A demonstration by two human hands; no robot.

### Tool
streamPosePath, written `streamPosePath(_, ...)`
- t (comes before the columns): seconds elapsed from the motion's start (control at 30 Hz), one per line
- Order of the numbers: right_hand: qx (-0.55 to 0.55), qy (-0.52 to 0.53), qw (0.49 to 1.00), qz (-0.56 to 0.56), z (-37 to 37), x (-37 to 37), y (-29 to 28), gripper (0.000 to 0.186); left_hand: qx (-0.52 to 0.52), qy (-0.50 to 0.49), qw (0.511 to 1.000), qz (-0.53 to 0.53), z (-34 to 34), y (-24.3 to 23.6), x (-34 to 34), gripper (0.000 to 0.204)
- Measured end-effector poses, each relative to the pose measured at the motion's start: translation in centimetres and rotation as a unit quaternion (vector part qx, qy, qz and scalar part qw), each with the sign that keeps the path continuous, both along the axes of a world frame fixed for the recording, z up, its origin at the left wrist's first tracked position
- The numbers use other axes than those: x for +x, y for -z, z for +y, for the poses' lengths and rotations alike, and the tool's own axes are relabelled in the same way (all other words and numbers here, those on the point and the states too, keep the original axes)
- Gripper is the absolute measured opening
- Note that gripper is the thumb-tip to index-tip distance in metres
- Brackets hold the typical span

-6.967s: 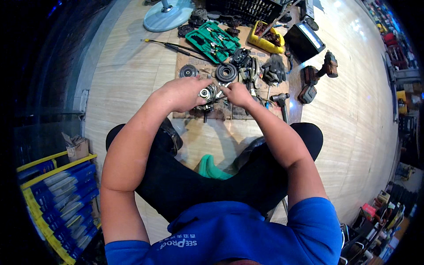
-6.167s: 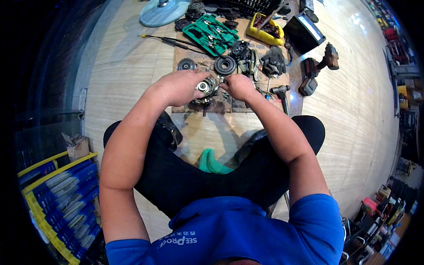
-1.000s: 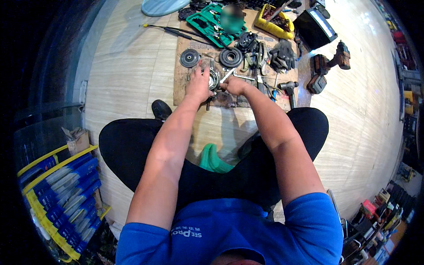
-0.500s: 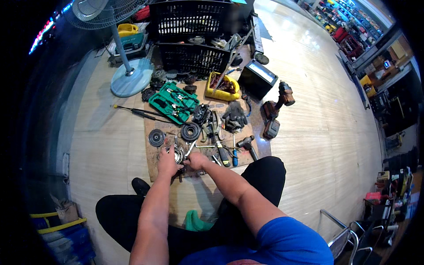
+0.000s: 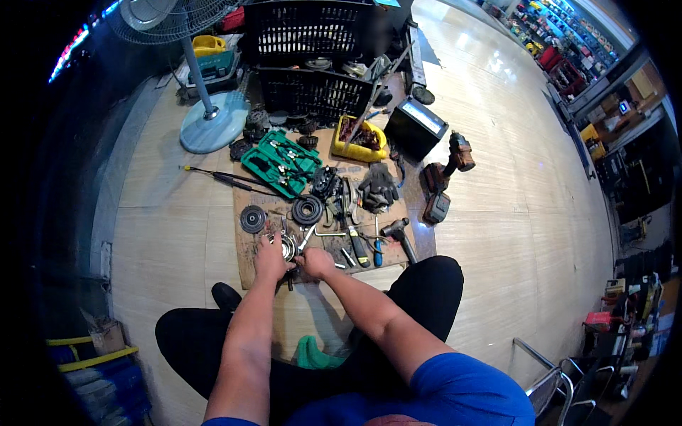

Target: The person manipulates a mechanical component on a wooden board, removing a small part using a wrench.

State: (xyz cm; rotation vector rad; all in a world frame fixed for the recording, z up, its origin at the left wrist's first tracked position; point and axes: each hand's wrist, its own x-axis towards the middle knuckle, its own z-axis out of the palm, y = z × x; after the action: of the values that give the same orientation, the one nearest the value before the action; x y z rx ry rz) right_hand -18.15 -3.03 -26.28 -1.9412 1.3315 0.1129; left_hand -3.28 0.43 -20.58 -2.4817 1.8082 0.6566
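Note:
My left hand (image 5: pixel 270 260) is closed around the edge of a round, shiny metal part (image 5: pixel 288 246) at the near left of a brown cardboard sheet (image 5: pixel 320 275). Close against the part's right side, my right hand (image 5: pixel 317 263) has its fingers curled; what they grip is hidden. A silver wrench-like tool (image 5: pixel 307 236) lies slanted just beyond those fingers, and I cannot tell whether they touch it. Farther out are a black ringed wheel (image 5: pixel 307 210) and a flat dark disc (image 5: pixel 252 219). An L-shaped metal key (image 5: pixel 331 235) rests to the right of the slanted tool.
Around the sheet sit an open green tool case (image 5: pixel 283 164), dark gloves (image 5: pixel 379 186), a yellow container (image 5: pixel 359 147), a blue-handled screwdriver (image 5: pixel 378 250), and a hammer (image 5: pixel 399 237). Beyond are a black battery (image 5: pixel 416 128), a cordless power tool (image 5: pixel 446 163), black crates (image 5: pixel 312 94) and a fan stand (image 5: pixel 214 122).
My right hand has shifted slightly toward me beside the metal part. The left hand keeps its hold, and the tools around lie as before.

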Motion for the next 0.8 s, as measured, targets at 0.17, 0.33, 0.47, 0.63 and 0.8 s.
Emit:
streamPosePath(0.17,-0.005,0.016,1.000,0.003,-0.5,-0.5,-0.8,0.043,0.017,-0.006,1.000,0.009,0.2,0.1,-0.8,0.102)
streamPosePath(0.33,0.011,0.064,0.998,-0.005,1.1,-0.1,0.2,0.047,0.005,0.018,1.000,0.017,-0.6,0.9,-0.2,0.101)
streamPosePath(0.47,-0.008,0.028,0.999,-0.025,-1.4,0.1,2.9,0.051,-0.039,0.035,0.998,0.027,-1.5,1.2,0.5,0.099)
streamPosePath(0.63,0.026,0.039,0.999,-0.018,-1.6,-1.7,5.1,0.044,-0.048,0.050,0.996,0.048,-0.6,2.9,0.8,0.095)
streamPosePath(0.8,-0.100,0.225,0.966,-0.085,-3.4,-6.1,7.1,0.039,-0.015,0.025,0.999,0.020,-0.3,2.0,0.2,0.102)
